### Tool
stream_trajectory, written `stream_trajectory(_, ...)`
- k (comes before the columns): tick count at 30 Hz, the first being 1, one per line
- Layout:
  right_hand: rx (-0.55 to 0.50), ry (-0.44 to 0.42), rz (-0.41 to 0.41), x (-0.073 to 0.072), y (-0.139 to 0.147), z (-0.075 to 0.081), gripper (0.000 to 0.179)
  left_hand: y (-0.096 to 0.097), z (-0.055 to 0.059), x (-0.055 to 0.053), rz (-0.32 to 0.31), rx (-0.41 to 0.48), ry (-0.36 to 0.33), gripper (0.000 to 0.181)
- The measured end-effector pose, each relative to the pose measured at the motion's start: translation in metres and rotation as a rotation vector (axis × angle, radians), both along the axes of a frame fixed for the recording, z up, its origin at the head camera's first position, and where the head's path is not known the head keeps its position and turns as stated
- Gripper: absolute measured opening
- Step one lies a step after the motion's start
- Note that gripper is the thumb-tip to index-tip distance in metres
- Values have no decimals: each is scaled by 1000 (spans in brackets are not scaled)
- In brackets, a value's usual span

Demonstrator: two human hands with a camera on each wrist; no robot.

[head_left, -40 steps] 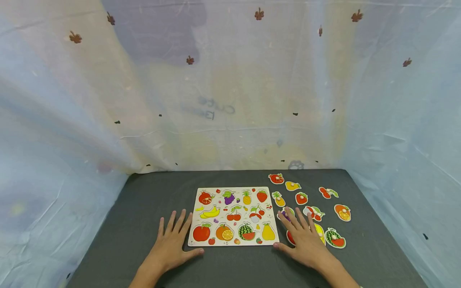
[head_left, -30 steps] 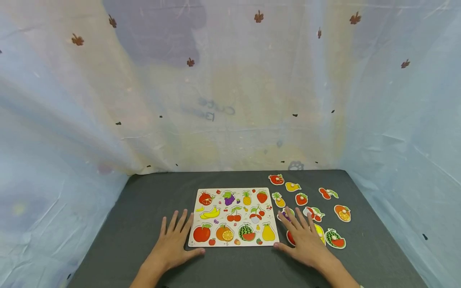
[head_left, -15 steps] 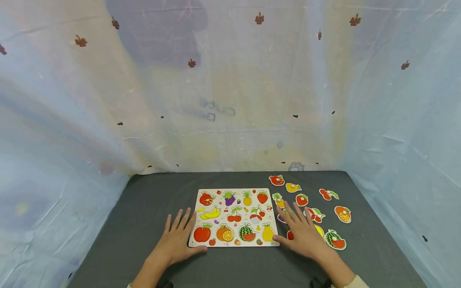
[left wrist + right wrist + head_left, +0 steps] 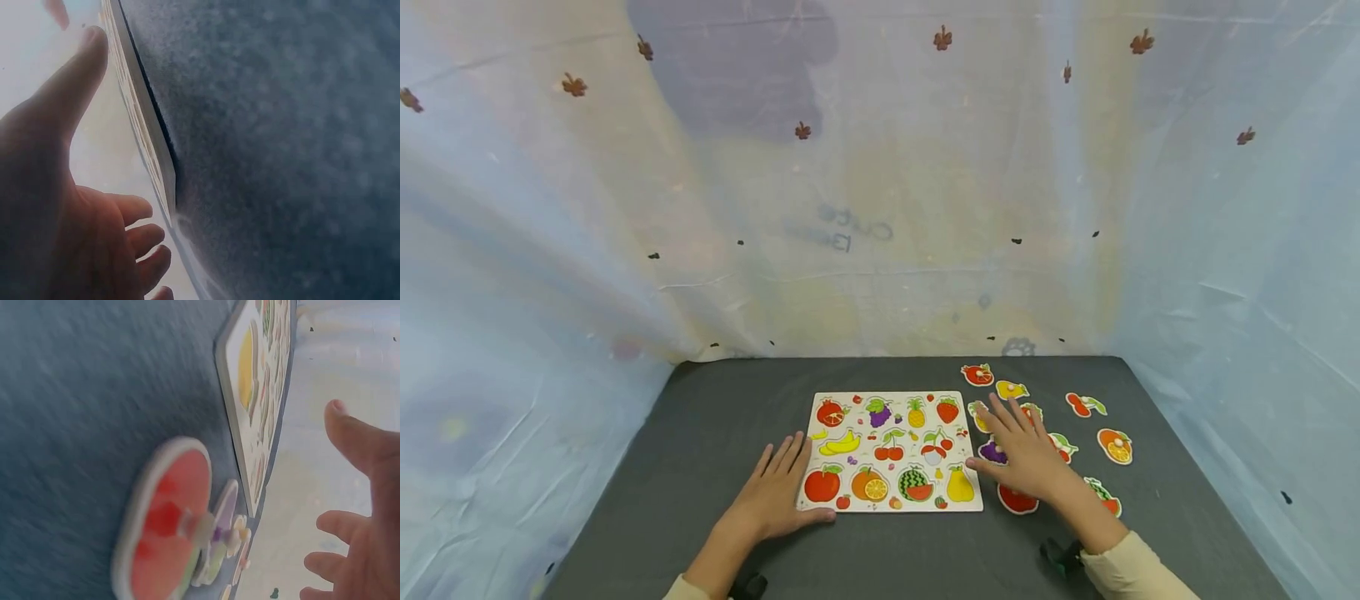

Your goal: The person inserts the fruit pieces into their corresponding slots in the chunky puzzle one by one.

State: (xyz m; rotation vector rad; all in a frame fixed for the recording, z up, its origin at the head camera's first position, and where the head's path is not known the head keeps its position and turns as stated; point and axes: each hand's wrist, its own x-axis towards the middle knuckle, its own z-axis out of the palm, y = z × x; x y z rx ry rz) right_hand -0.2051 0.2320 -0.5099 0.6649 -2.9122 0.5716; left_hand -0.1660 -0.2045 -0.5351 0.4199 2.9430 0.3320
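A white fruit puzzle board lies on the dark table. At its left edge is my left hand, fingers straight, thumb near the front left corner; in the left wrist view the same hand holds nothing beside the board's edge. My right hand hovers with spread fingers over the loose knobbed pieces, partly hiding several. Below it lie a red apple piece and a grape piece. The right wrist view shows that hand apart from the apple piece, holding nothing.
More loose pieces lie right of the board: a pomegranate, a pear, cherries, an orange and a partly covered watermelon. Pale cloth walls the back and sides of the table.
My right hand has lifted and moved forward, uncovering the apple and grape pieces and covering others behind. My left hand has shifted slightly right, against the board's left side.
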Motion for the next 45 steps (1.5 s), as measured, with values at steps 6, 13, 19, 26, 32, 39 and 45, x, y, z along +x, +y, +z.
stream_trajectory(6, 47, -21, -3, -17, 1, 10, 96, 2, -2, -4, -5, 15, -32, 133)
stream_trajectory(13, 49, -74, -10, -41, 3, 7, 94, 2, -7, -9, -27, 25, -30, 133)
stream_trajectory(19, 5, -127, 26, -61, 4, 9, 90, 5, -1, -9, -21, 53, -63, 133)
stream_trajectory(26, -45, -194, 58, -84, 4, 11, 84, 5, -6, -13, -36, 40, -51, 134)
stream_trajectory(32, -57, -220, 50, -110, 6, 3, 81, 8, -2, -15, -26, 19, -73, 133)
stream_trajectory(39, -85, -181, 56, -134, 12, -6, 72, 13, 7, -11, -1, 48, -96, 132)
stream_trajectory(45, -79, -132, 7, -148, 11, -11, 59, 13, 6, -12, 2, 74, -113, 133)
